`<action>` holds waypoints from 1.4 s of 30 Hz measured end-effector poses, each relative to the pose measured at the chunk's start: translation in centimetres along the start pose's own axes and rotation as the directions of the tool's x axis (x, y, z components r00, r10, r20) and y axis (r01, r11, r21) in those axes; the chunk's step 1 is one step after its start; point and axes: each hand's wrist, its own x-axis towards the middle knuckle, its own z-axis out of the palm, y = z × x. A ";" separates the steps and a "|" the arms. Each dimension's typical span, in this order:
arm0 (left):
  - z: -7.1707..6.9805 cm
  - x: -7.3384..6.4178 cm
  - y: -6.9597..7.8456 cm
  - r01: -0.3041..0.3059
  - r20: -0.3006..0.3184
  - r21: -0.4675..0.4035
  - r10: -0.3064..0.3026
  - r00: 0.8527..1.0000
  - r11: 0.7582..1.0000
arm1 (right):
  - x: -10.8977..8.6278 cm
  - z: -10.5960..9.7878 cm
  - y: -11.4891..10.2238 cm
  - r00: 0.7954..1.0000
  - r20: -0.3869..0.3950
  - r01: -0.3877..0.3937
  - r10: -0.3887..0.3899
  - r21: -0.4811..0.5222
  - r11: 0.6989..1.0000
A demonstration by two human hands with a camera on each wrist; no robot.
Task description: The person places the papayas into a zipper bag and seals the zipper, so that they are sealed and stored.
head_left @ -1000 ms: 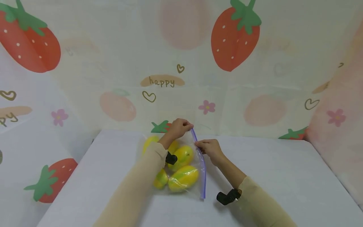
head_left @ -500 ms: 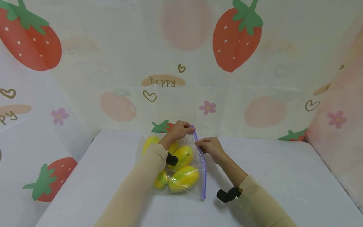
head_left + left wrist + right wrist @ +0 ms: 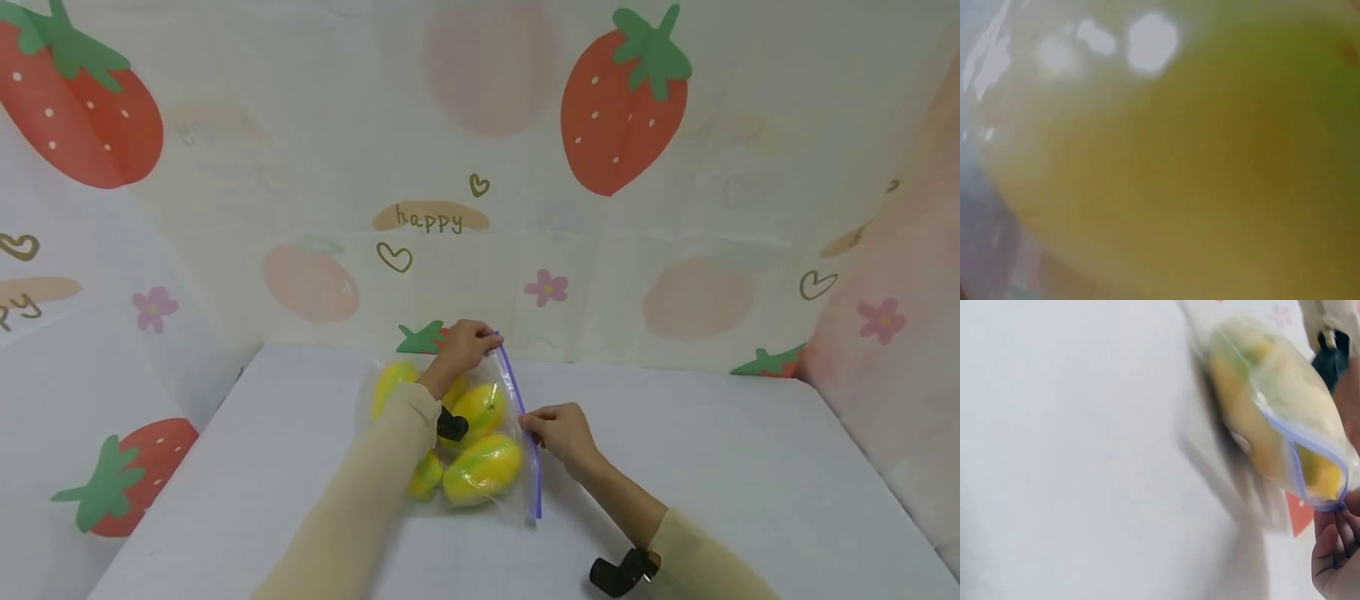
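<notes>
A clear zip bag lies on the table, with a purple zip strip down its right edge. Inside it are several oval yellow fruits with green streaks, mango-like in shape; the left forearm hides part of them. My left hand pinches the strip's far end. Farther down the same strip, the thumb and fingers of my right hand pinch it. A gap shows between the strip's two blue-purple edges in the right wrist view. Blurred yellow fruit fills the left wrist view.
A white-covered table lies under the bag. Behind it stands a backdrop printed with strawberries, hearts and flowers, with side walls of similar print. Each wrist bears a black camera.
My right hand has slid down the zip strip, toward the near end. The left hand still pinches the far end, which has shifted slightly left along with the bag.
</notes>
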 end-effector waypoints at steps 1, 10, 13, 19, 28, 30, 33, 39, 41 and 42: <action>-0.4 -0.1 -0.2 0.003 -0.006 0.001 -0.003 1.000 1.000 | -0.7 0.3 0.3 1.000 0.004 0.005 -0.005 -0.003 1.000; -2.1 -0.2 -0.7 0.004 -0.048 0.097 0.001 0.999 0.995 | -7.3 0.8 2.4 0.991 0.134 0.029 -0.023 -0.045 0.999; -1.4 0.3 -0.4 -0.031 0.019 0.124 0.028 0.999 0.992 | -9.0 0.3 2.5 0.989 0.148 -0.007 0.016 -0.063 0.998; -0.9 0.4 0.7 -0.032 0.108 0.127 0.018 0.994 0.991 | -9.6 -0.7 3.1 0.982 0.184 -0.036 0.042 -0.037 0.999; -0.2 0.1 1.3 -0.049 0.196 0.049 0.038 0.980 0.998 | -9.5 -1.8 3.8 0.939 0.333 -0.087 0.084 -0.006 0.996; 0.1 0.1 1.4 -0.046 0.193 0.033 0.039 0.980 0.998 | -9.4 -1.9 3.9 0.931 0.354 -0.094 0.090 -0.007 0.996; 0.7 0.2 1.6 -0.050 0.186 0.023 0.045 0.981 0.998 | -9.1 -2.4 3.8 0.921 0.376 -0.104 0.100 -0.008 0.995; 1.5 0.1 1.7 -0.029 0.172 0.015 0.026 0.985 0.999 | -8.8 -2.8 3.6 0.902 0.420 -0.117 0.100 0.015 0.993; 1.5 0.0 1.6 -0.028 0.180 0.011 0.026 0.983 1.000 | -8.8 -2.9 3.5 0.896 0.435 -0.112 0.092 0.020 0.993; 1.5 0.0 1.6 -0.030 0.184 0.010 0.028 0.983 0.999 | -8.8 -2.9 3.5 0.894 0.440 -0.106 0.086 0.021 0.994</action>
